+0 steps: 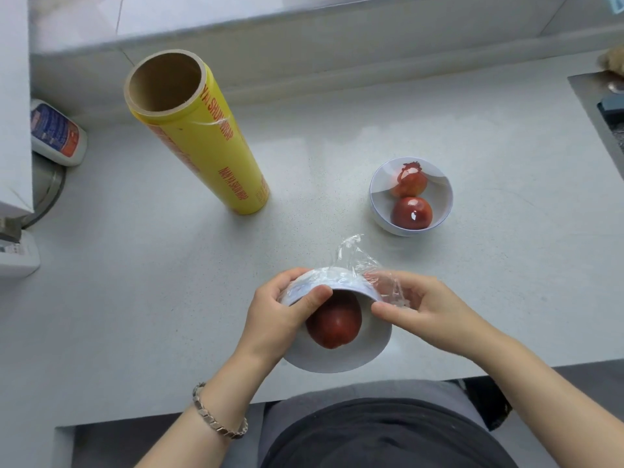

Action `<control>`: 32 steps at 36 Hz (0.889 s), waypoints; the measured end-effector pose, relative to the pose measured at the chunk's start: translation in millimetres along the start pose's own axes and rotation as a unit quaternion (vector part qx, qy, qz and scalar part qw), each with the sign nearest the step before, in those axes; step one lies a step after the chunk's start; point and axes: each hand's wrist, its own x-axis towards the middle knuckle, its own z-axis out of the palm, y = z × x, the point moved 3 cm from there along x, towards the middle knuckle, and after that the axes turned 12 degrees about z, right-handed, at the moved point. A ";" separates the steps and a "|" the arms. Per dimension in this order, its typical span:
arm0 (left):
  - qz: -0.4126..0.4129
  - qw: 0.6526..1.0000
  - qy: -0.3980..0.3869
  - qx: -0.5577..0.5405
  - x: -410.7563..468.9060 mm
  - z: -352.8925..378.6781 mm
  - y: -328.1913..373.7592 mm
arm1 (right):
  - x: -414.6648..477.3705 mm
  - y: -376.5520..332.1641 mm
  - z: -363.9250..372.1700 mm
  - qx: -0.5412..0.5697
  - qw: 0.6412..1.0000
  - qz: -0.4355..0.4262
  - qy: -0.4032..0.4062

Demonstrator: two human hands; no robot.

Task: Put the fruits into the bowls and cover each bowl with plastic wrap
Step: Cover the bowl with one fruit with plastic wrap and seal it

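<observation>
Snugly between fingers [314, 297]: bowl [354, 361], plastic wrap [356, 256]

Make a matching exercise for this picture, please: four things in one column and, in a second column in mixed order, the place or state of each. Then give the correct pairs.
Column one
1. yellow wrap roll
2. far bowl
3. near bowl
4. bracelet

Column two
A. gripped by the left hand and the right hand
B. holds two red fruits
C. stands on end on the counter
D. worn on the left wrist

Pairs: 1-C, 2-B, 3-A, 4-D
</observation>
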 end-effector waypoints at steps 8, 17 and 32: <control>0.033 0.998 -0.013 0.057 -6.1 -4.6 4.1 | 17.7 -39.7 2.9 -0.046 0.998 0.041 0.014; 0.055 0.994 -0.035 0.086 -4.4 -8.4 11.0 | 29.3 -66.2 6.6 -0.001 1.000 -0.022 0.022; 0.199 0.975 -0.079 0.064 5.5 -11.9 28.7 | 52.1 -50.5 8.2 0.095 0.980 -0.066 0.163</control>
